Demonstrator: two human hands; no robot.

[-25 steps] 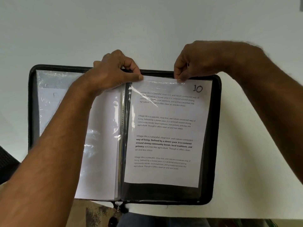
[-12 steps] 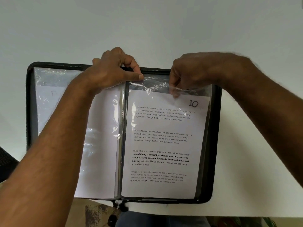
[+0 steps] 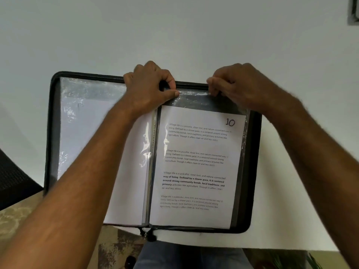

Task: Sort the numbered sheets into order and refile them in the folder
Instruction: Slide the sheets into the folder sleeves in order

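A black zip folder [image 3: 254,171] lies open on the white table [image 3: 174,35], with clear plastic sleeves on both sides. The printed sheet numbered 10 [image 3: 196,167] sits fully inside the right-hand clear sleeve [image 3: 196,102], its top edge below the sleeve's mouth. My left hand [image 3: 149,88] pinches the top edge of that sleeve near the spine. My right hand [image 3: 237,84] pinches the same top edge further right. On the left side a sleeve [image 3: 87,121] holds a white sheet seen from its blank back.
The folder's zip pulls [image 3: 147,234] hang over the table's near edge. A dark woven chair [image 3: 15,179] stands at the lower left, above a patterned floor. My legs [image 3: 184,257] show below the table edge.
Sheet 10 has slid down into the right sleeve until its top edge lies below the sleeve's mouth. My right hand let go of the sheet and moved up to the sleeve's top edge.
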